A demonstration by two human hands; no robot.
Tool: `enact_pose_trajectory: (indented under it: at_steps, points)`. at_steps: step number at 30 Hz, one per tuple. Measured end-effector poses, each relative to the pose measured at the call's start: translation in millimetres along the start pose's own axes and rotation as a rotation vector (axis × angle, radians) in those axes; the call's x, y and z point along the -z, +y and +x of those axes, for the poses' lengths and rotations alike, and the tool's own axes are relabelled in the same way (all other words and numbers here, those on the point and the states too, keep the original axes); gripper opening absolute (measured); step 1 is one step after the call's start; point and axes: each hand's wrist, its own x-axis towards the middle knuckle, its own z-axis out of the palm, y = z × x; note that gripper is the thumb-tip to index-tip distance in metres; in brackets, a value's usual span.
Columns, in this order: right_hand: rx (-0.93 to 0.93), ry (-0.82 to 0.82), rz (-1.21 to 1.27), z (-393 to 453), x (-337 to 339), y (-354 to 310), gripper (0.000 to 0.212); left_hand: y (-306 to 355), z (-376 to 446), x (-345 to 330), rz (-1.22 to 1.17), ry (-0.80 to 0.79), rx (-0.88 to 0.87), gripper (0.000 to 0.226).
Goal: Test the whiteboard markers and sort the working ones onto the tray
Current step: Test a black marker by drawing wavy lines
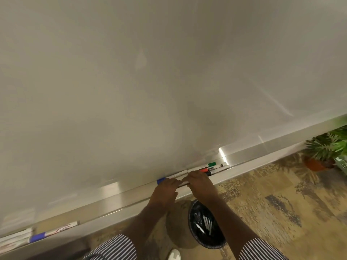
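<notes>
Markers lie in a bunch on the tray [244,167], the ledge along the bottom of the whiteboard [150,81]: a green-cap marker [209,164] at the back, a red-cap marker [207,169] just in front, a black one [214,173] nearest the ledge's front lip, a white-barrel marker [177,174] w/ blue cap [161,180] to their left.

Both hands are at this bunch, close together, fingers curled down over the barrels. Left hand [165,192] sits by the blue cap and grips a marker end; right hand [200,182] covers the near ends of the red & black markers, fingers wrapped on a barrel. Which marker each holds can't be told, frame's blurry.

Far left on the same tray, well apart: another blue-cap marker [53,232] and more white barrels [15,239].

On the floor [281,203] below the hands, a bin [205,224] w/ black liner holds several markers. Striped sleeves [116,248] at bottom; a white shoe [174,254] between them. Potted plant [326,149] at right by the whiteboard's end.
</notes>
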Motion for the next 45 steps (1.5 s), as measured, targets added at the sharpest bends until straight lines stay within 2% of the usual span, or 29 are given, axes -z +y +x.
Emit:
enact_pose_trajectory:
  at_steps: [5,8,11,15,22,23,25,26,28,31,33,36,41,45]
  points:
    - [0.011,-0.006,0.048,8,10,-10,0.023,-8,0,13,-0.072,0.018,0.042,0.046]
    - [0.016,0.006,0.160,11,18,-17,0.021,-13,-4,24,-0.184,0.092,0.096,0.035]
    - [-0.146,0.008,0.437,14,36,-32,0.015,-15,-15,43,-0.350,0.204,0.120,0.026]
    - [-0.276,0.031,0.833,17,57,-60,0.009,-13,-41,70,-0.638,0.245,0.098,0.017]
    - [-0.391,0.259,1.372,16,73,-138,0.003,-13,-83,120,-0.998,0.304,0.136,0.015]
    - [-0.386,0.290,1.453,17,74,-151,0.005,-13,-88,130,-1.032,0.312,0.141,0.015]
    - [-0.360,0.280,1.566,20,76,-178,0.028,-10,-98,151,-1.094,0.335,0.142,0.017]
    - [-0.325,0.264,1.577,22,78,-193,0.034,-8,-104,161,-1.119,0.357,0.140,0.019]
    - [-0.251,0.272,1.525,24,87,-225,0.031,-4,-118,181,-1.170,0.434,0.142,0.026]
    - [-0.203,0.404,1.484,32,109,-269,0.023,4,-144,212,-1.308,0.583,0.090,0.032]
    - [-0.154,0.493,1.521,38,128,-296,0.023,11,-158,228,-1.315,0.710,0.063,0.038]
    - [-0.078,0.539,1.501,46,145,-338,0.015,21,-172,249,-1.363,0.841,0.062,0.045]
    - [-0.068,0.636,1.412,59,141,-391,0.013,35,-183,285,-1.773,1.012,0.136,0.032]
    - [-0.028,0.630,1.436,69,139,-413,0.015,30,-189,302,-1.920,1.106,0.150,0.032]
